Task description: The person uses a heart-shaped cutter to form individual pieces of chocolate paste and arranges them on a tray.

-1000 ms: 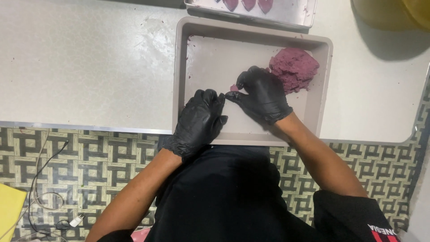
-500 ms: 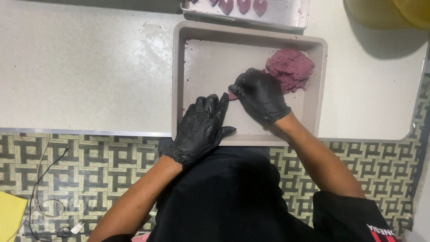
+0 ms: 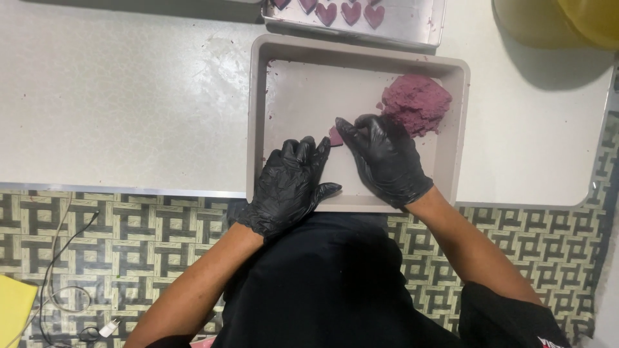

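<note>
Small piece: a flat purple dough scrap (image 3: pixel 335 135) lies on the floor of the beige rectangular baking tray (image 3: pixel 258 116), beside the purple dough mound (image 3: pixel 416 103).
Right grip: black-gloved right hand (image 3: pixel 385 158), fingertips pinched at the scrap's edge, seemingly not yet lifting it.
Left grip: black-gloved left hand (image 3: pixel 291 183) spread flat, holding nothing.
Risk: soft dough may tear or stick to the glove.
Surface: the tray may slide on the pale surface (image 3: pixel 129 96).

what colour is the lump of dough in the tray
Purple-pink, a dull mauve; the dough lump shows best in the head view, at the tray's right end.
</note>
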